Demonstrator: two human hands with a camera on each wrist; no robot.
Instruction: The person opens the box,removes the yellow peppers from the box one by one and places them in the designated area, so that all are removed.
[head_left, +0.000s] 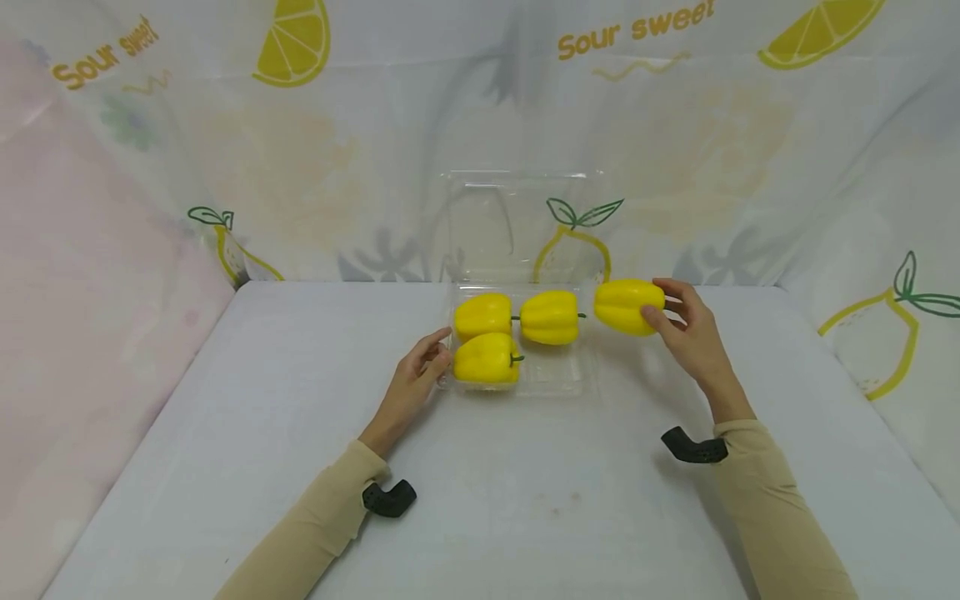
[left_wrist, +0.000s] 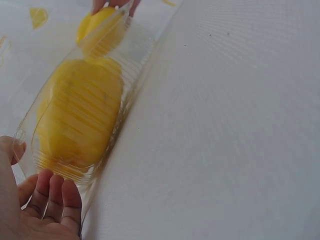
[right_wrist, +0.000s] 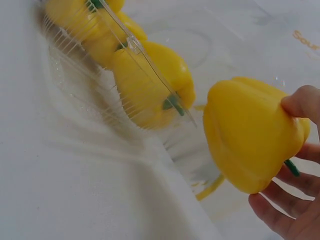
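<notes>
My right hand (head_left: 696, 337) grips a yellow bell pepper (head_left: 628, 307) by its stem end, just right of a clear plastic container (head_left: 551, 382). The right wrist view shows this pepper (right_wrist: 250, 132) in the air, its green stem between the fingers. Three more yellow bell peppers lie in the container: one at back left (head_left: 482, 317), one at back right (head_left: 550, 317) and one at front left (head_left: 486, 359). At the container's left end my left hand (head_left: 415, 374) holds the edge, its curled fingertips (left_wrist: 69, 192) against the ribbed wall.
The container's transparent lid (head_left: 487, 225) stands raised at the back, against a lemon-printed curtain (head_left: 360, 150). A white tabletop (head_left: 487, 475) lies beneath. Black curved pieces are on the left wrist (head_left: 390, 499) and right wrist (head_left: 694, 447).
</notes>
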